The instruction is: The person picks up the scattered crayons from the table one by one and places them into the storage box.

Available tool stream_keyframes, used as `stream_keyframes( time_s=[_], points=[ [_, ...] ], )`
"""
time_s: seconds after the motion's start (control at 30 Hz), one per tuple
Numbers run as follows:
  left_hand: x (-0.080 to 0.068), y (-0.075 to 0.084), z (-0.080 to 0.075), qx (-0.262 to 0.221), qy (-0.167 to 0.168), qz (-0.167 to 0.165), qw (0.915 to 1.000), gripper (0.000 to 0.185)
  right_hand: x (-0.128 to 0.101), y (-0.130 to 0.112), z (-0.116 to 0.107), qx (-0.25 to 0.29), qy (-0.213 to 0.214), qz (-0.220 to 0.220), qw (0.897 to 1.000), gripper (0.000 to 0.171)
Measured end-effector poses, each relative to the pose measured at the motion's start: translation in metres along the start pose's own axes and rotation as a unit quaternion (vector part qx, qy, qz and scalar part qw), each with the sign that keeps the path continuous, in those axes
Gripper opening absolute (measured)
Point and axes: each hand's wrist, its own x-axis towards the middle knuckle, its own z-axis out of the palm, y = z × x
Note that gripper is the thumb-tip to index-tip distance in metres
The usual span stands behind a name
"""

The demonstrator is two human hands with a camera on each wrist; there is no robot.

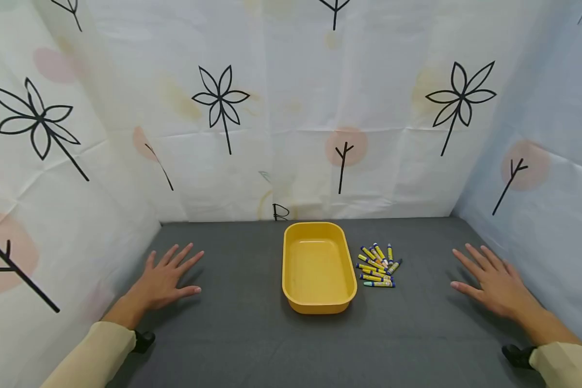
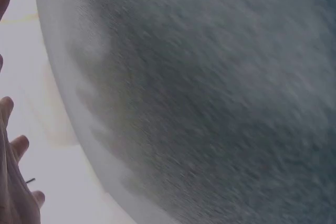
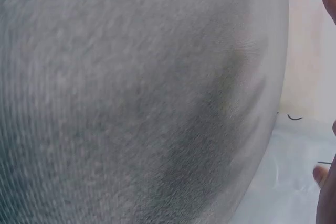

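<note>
A white cloth backdrop (image 1: 296, 70) rises behind and at both sides, printed with black leafy stems (image 1: 220, 98) and pale pink round patches (image 1: 359, 148). Before it spreads a dark grey surface (image 1: 247, 339), which also fills most of both wrist views. A cream left sleeve (image 1: 94, 353) and a matching right sleeve (image 1: 565, 365) come in from the lower corners.

Near the middle of the surface, toward the back, sits a yellow tray (image 1: 318, 269), upright, with rounded corners and a slightly tilted line to its long sides. The left hand (image 1: 161, 281) is well to the left of it, fingers and thumb spread apart, palm down, gripping nothing. The right hand (image 1: 499, 286) is well to the right, spread in the same way and likewise holding nothing. Both seem raised over the surface, their shadows showing beneath.

At each wrist is a small black piece (image 1: 143, 341). Smallest are the crayons (image 1: 372, 262), mostly in yellow wrappers with dark blue ends, loosely fanned just beside the tray's right side, between it and the right hand; the nearest one has a pale green tip pointing left
</note>
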Motion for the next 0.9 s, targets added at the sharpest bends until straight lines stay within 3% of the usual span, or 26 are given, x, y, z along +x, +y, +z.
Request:
stream_keyframes(
  time_s=[0.3,0.5,0.6,0.73,0.9],
  points=[
    [0.017,0.025,-0.008,-0.033,-0.017,0.008,0.9993,0.081,0.012,-0.015,-0.004,0.014,0.076,-0.057,0.995,0.085],
    [0.032,0.045,-0.007,-0.089,-0.015,0.025,0.9956,0.079,0.021,-0.034,-0.004,0.054,0.076,-0.053,0.994,0.084],
    [0.041,0.055,-0.003,-0.15,-0.023,0.012,0.9883,0.082,0.026,-0.042,-0.002,0.067,0.079,-0.057,0.993,0.08],
    [0.052,0.07,0.001,-0.232,-0.036,-0.01,0.9719,0.084,0.033,-0.054,0.002,0.087,0.087,-0.074,0.99,0.075],
    [0.06,0.091,0.002,-0.292,-0.04,-0.02,0.9554,0.082,0.044,-0.073,0.008,0.104,0.069,-0.076,0.989,0.067]
  ],
)
